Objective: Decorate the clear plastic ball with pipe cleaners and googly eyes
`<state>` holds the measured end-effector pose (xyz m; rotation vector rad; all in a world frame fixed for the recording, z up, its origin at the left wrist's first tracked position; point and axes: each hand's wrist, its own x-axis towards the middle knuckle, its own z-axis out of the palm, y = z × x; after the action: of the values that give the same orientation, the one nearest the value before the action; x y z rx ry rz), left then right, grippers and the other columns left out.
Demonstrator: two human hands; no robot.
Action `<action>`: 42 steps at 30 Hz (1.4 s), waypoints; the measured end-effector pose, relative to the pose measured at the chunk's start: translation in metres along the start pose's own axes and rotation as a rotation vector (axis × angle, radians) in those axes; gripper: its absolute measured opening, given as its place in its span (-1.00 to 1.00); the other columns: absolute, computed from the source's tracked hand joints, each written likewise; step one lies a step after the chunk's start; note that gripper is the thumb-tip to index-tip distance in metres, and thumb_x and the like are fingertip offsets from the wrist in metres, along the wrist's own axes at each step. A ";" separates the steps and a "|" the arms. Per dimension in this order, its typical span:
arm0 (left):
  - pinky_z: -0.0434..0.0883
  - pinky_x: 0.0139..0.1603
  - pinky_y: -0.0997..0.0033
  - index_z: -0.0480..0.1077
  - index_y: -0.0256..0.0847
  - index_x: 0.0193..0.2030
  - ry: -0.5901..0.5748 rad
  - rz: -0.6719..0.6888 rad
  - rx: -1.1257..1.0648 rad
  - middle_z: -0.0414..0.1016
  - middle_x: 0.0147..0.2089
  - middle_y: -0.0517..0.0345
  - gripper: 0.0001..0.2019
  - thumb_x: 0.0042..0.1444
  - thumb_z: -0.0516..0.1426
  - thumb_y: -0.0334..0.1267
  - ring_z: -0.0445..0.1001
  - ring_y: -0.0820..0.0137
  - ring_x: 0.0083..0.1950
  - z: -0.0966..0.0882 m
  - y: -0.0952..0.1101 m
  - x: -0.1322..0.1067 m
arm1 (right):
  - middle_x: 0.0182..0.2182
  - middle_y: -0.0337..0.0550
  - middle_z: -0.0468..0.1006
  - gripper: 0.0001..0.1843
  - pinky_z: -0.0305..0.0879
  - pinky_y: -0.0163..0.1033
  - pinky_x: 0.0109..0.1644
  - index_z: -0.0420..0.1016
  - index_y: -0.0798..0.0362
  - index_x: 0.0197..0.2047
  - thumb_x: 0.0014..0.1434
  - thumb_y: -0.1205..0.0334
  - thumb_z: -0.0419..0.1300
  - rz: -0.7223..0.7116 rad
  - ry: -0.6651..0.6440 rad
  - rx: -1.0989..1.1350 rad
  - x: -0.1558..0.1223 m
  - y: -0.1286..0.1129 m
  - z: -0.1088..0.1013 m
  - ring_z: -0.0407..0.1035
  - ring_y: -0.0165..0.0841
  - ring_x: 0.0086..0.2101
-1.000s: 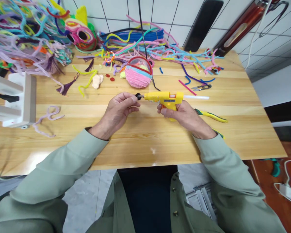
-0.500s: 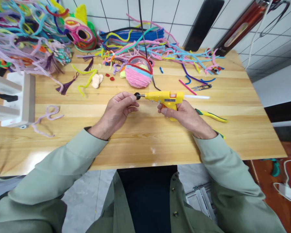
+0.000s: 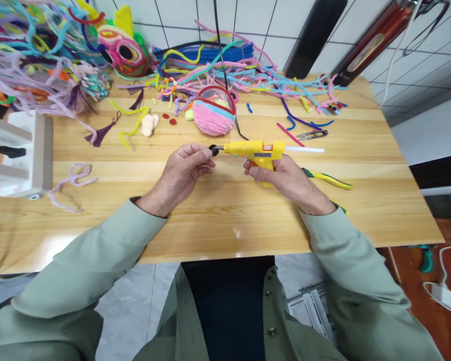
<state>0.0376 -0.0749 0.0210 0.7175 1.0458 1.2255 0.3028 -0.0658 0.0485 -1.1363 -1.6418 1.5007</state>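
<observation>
My right hand (image 3: 285, 179) grips the handle of a yellow hot glue gun (image 3: 254, 149), which lies level above the wooden table (image 3: 225, 210) with its nozzle pointing left and a white glue stick (image 3: 304, 150) sticking out at the back. My left hand (image 3: 182, 173) pinches a small black round piece (image 3: 213, 149) between thumb and forefinger, held right against the nozzle tip. A pink woven basket with a red handle (image 3: 213, 111) stands just behind the gun.
Heaps of coloured pipe cleaners (image 3: 244, 72) cover the table's back and left. A white stand (image 3: 22, 153) sits at the left edge. Small snips (image 3: 312, 135), yellow-handled pliers (image 3: 328, 179), a lilac pipe cleaner curl (image 3: 72, 181) and a black cable (image 3: 221, 65) lie around.
Hardly anything differs; both hands, the glue gun and the black piece stay where they were, apart from a slight shift of the view.
</observation>
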 end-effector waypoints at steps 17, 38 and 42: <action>0.57 -0.29 0.57 0.63 -0.19 -0.31 -0.007 0.014 -0.006 0.64 -0.39 0.21 -0.73 -0.02 0.58 -0.23 0.63 0.48 -0.35 -0.002 -0.003 0.000 | -0.08 -0.13 0.78 -0.69 0.54 0.02 0.21 0.76 -0.03 -0.05 0.29 -0.05 0.51 0.003 -0.006 -0.021 0.001 0.000 0.000 0.60 -0.17 -0.05; 0.57 -0.29 0.55 0.56 -0.19 -0.29 0.017 0.015 -0.011 0.61 -0.40 0.25 -0.70 -0.01 0.56 -0.23 0.63 0.48 -0.36 0.001 0.001 0.000 | -0.09 -0.13 0.78 -0.68 0.52 -0.02 0.17 0.76 -0.01 -0.04 0.29 -0.04 0.51 0.013 -0.008 -0.017 0.001 0.002 0.000 0.58 -0.19 -0.08; 0.57 -0.28 0.54 0.56 -0.19 -0.29 0.019 0.003 -0.010 0.61 -0.40 0.25 -0.71 -0.01 0.56 -0.23 0.63 0.47 -0.36 0.001 0.001 0.000 | -0.09 -0.12 0.78 -0.67 0.52 -0.02 0.15 0.76 -0.01 -0.04 0.29 -0.06 0.51 0.013 -0.007 -0.013 0.001 0.001 0.000 0.58 -0.19 -0.08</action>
<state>0.0378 -0.0748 0.0224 0.7010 1.0542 1.2418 0.3025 -0.0652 0.0472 -1.1523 -1.6542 1.5051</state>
